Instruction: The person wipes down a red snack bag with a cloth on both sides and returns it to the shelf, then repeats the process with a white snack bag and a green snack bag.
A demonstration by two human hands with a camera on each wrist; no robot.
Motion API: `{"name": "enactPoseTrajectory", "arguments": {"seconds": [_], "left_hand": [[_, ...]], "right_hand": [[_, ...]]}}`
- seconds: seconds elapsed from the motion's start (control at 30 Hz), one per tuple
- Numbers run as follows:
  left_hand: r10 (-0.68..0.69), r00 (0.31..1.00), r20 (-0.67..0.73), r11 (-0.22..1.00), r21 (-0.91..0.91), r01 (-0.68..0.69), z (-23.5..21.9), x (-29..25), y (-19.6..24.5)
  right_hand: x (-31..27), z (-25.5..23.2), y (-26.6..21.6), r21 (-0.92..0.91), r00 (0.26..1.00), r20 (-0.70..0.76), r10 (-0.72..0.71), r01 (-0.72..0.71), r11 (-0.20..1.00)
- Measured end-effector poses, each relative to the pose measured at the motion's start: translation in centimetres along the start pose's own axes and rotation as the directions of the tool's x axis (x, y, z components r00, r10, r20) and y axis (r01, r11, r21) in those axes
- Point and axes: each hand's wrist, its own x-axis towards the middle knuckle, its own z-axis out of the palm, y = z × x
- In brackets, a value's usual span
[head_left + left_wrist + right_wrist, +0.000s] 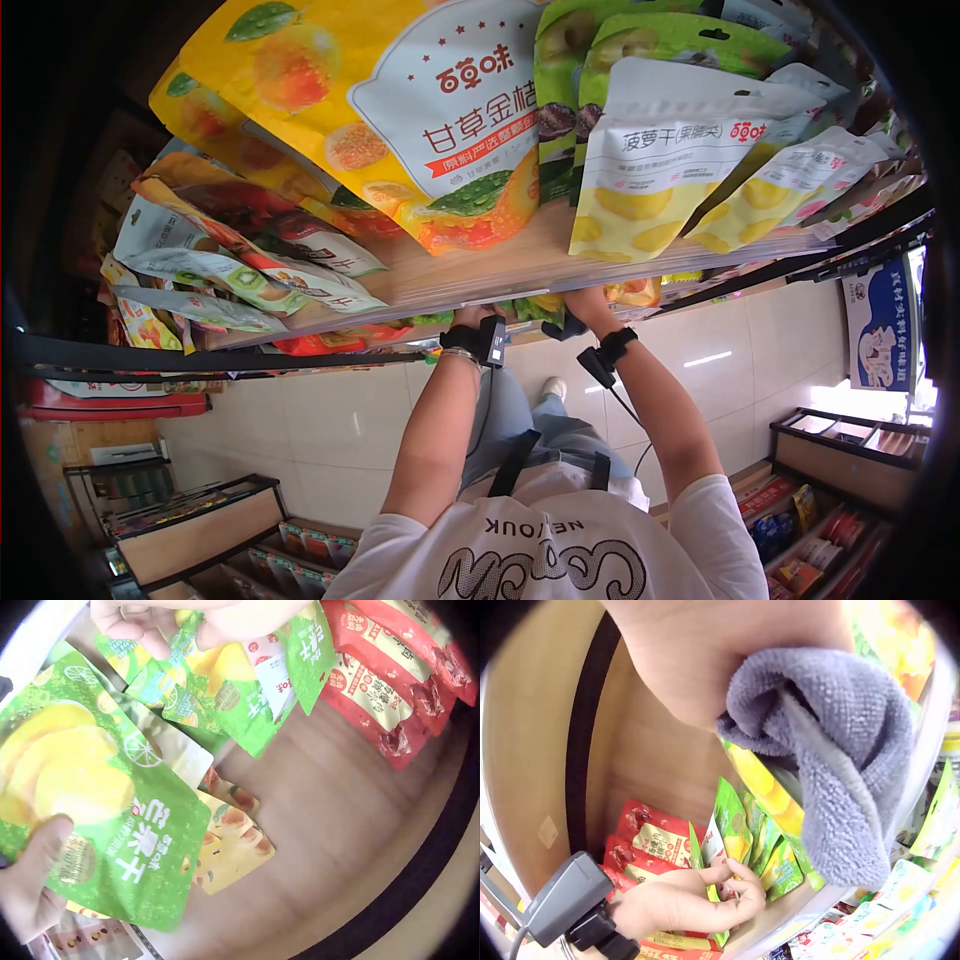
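Observation:
My right hand (742, 652) grips a bunched grey-blue cloth (840, 750) and a green dried mango bag (112, 787); in the left wrist view its thumb (52, 840) presses on the bag's front. The bag tilts over the wooden shelf (315, 795). My left hand (690, 900) reaches into a row of smaller green mango packets (232, 682), its fingers curled about their upper edges. In the head view, the left hand (472, 317) and right hand (590, 308) are partly hidden under the upper shelf's front edge.
Red snack packets (390, 675) stand beside the green ones, and orange-yellow packets (236, 847) lie behind the mango bag. Overhead, the upper shelf (400, 275) carries large yellow kumquat bags (370, 110) and white pineapple bags (650, 170). More shelving (200, 530) stands behind the person.

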Motion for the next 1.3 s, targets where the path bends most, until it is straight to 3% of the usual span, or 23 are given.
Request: {"name": "enactPoseTrajectory", "arguments": {"seconds": [0.07, 0.13, 0.17, 0.27, 0.47, 0.57, 0.67, 0.77, 0.97, 1.03, 1.17, 1.2, 1.3], "left_hand": [[0.116, 0.993, 0.002, 0.985, 0.131, -0.116, 0.2, -0.6, -0.7], [-0.002, 0.999, -0.047, 0.992, 0.128, 0.008, -0.4, 0.4, -0.3], [-0.061, 0.996, -0.072, 0.99, 0.123, 0.07, -0.7, 1.0, -0.2], [-0.112, 0.993, -0.035, 0.987, -0.123, 0.107, 0.6, 0.4, -0.6], [-0.165, 0.977, 0.132, 0.974, -0.131, 0.182, -0.7, 2.4, -0.8], [-0.274, 0.958, 0.083, 0.962, 0.016, 0.274, 0.6, 1.3, -1.0], [-0.173, 0.982, 0.07, 0.98, 0.115, 0.164, 2.5, -2.1, -2.9], [-0.295, 0.951, 0.091, 0.952, 0.114, 0.284, 2.4, -2.6, -4.3], [-0.331, 0.942, 0.06, 0.932, 0.175, 0.317, 1.1, -4.2, -6.7], [-0.329, 0.942, 0.069, 0.926, 0.217, 0.307, 0.6, -5.3, -6.6], [-0.239, 0.971, -0.008, 0.899, 0.377, 0.224, -2.7, -6.5, -5.9], [-0.105, 0.992, -0.069, 0.874, 0.47, 0.125, -2.6, -8.0, -5.6], [0.081, 0.986, -0.144, 0.804, 0.595, 0.021, -2.8, -10.1, -4.8]], "right_hand": [[1.5, 1.0, 1.7, -0.225, 0.994, 0.1, 0.049, -0.026, 0.974], [2.0, 2.1, 3.2, -0.284, 0.998, 0.039, -0.038, 0.048, 0.958], [2.4, 2.4, 3.8, -0.293, 0.998, 0.015, -0.053, 0.055, 0.954], [2.8, 3.1, 4.8, -0.288, 0.997, -0.054, -0.053, 0.035, 0.957], [2.4, 4.6, 6.2, -0.178, 0.972, -0.233, -0.006, -0.037, 0.983], [1.5, 2.2, 1.7, -0.423, 0.975, -0.189, -0.119, 0.028, 0.906], [0.7, -0.2, -3.9, -0.469, 0.99, -0.05, -0.133, 0.094, 0.878], [1.4, 0.7, -2.8, -0.326, 0.989, 0.082, -0.12, 0.14, 0.935], [1.7, 3.7, 0.6, 0.188, 0.991, 0.121, -0.051, 0.028, 0.982], [0.7, 3.0, -0.9, 0.189, 0.989, 0.149, -0.022, -0.007, 0.982], [-0.4, 0.7, -3.0, 0.001, 0.925, 0.369, 0.085, -0.092, 0.996], [-0.9, -0.2, -3.9, 0.008, 0.921, 0.383, 0.075, -0.084, 0.996], [-3.0, -2.7, -7.1, 0.06, 0.908, 0.419, 0.007, -0.036, 0.998]]}}
